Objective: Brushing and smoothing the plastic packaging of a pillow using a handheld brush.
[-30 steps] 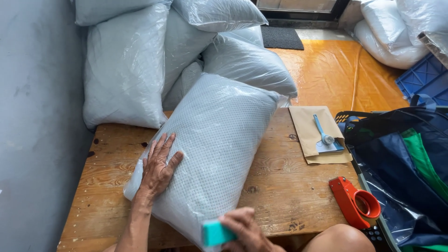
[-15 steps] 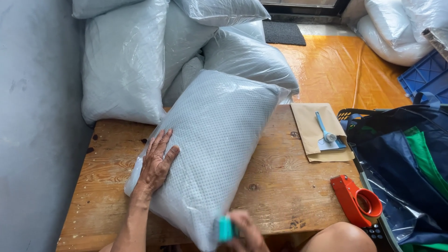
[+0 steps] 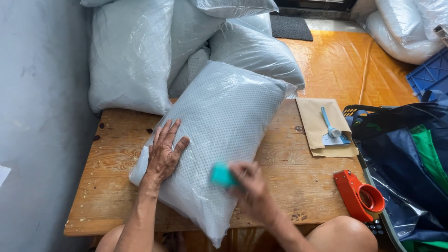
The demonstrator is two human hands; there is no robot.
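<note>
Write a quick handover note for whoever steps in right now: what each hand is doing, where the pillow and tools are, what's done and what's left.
Left hand: flat, fingers spread, pressing the left side of the bagged pillow.
Right hand: blurred in motion over the pillow's near end, holding a small teal object; what it is cannot be told.
The pillow lies diagonally on the wooden table, in clear plastic.
Untouched at the right: red tape dispenser, and a blue-handled tool on a brown envelope.
Done: pillow bagged and laid out.
Left: whether its near end is closed cannot be seen; check it.
</note>
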